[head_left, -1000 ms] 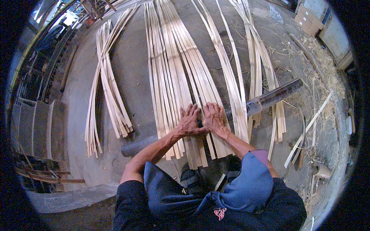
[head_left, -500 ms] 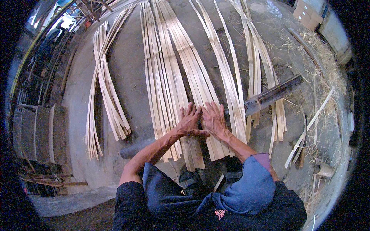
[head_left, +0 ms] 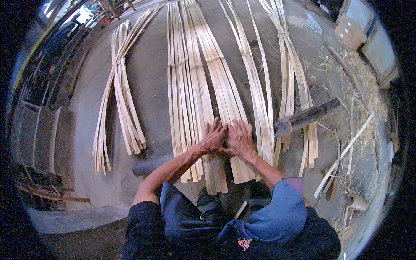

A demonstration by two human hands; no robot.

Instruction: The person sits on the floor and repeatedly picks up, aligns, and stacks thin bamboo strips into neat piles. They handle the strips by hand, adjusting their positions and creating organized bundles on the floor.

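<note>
Long pale strips, which look like split bamboo or wood, run away from me in two groups. My left hand (head_left: 214, 138) lies flat with fingers spread on the near part of the left group of strips (head_left: 190, 104). Beside it, my right hand (head_left: 241, 139) rests palm down, fingers stretched, on the right group of strips (head_left: 225, 82). The two hands almost meet at their fingertips and thumbs. Under the strips passes a dark pipe (head_left: 307, 117), its far end showing at the right and its other end (head_left: 147, 167) beside my left forearm.
A crossed bundle of strips (head_left: 123, 91) lies to the left, and another crossed bundle (head_left: 292, 78) to the right. Between, narrower strips (head_left: 255, 82) stretch away. Shavings (head_left: 364, 82) and loose offcuts (head_left: 344, 156) litter the right side. A cardboard box (head_left: 350, 32) stands at the far right.
My hands stay flat on the strips in nearly the same place. The whole view has shifted and turned slightly; the strips and pipe look otherwise unchanged.
</note>
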